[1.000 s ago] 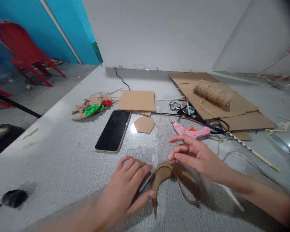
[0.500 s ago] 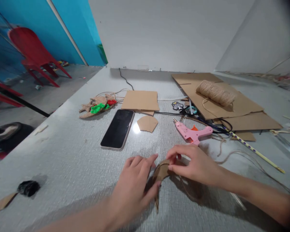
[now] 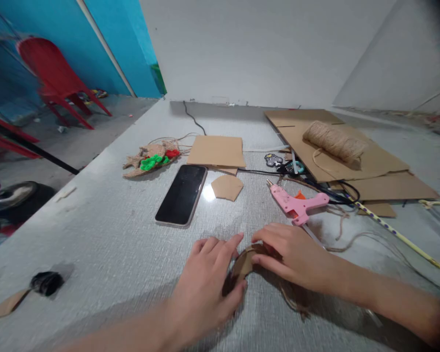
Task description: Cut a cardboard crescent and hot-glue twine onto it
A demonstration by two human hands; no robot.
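A curved piece of cardboard (image 3: 243, 265) stands low over the table between my two hands. Around its left side my left hand (image 3: 209, 283) is closed, thumb at the near edge and fingers at the far one. My right hand (image 3: 297, 256) grips the top and right part of the same piece between thumb and fingers. Brown twine (image 3: 292, 302) hangs below my right hand, and a strand seems to run along the curved rim. My right fingertips partly hide the piece. Just beyond that hand lies a pink glue gun (image 3: 300, 203).
A phone (image 3: 181, 195), a small cardboard cutout (image 3: 227, 187) and a cardboard rectangle (image 3: 216, 150) lie ahead. Further left is a twine craft with green and red flowers (image 3: 154, 160). A twine roll (image 3: 333, 141) rests on cardboard sheets (image 3: 385, 183) at right, near a dotted pencil (image 3: 399, 237).
My right hand has shifted slightly along the curved cardboard and now covers more of its right part. The twine below it hangs differently. The view has moved a little.
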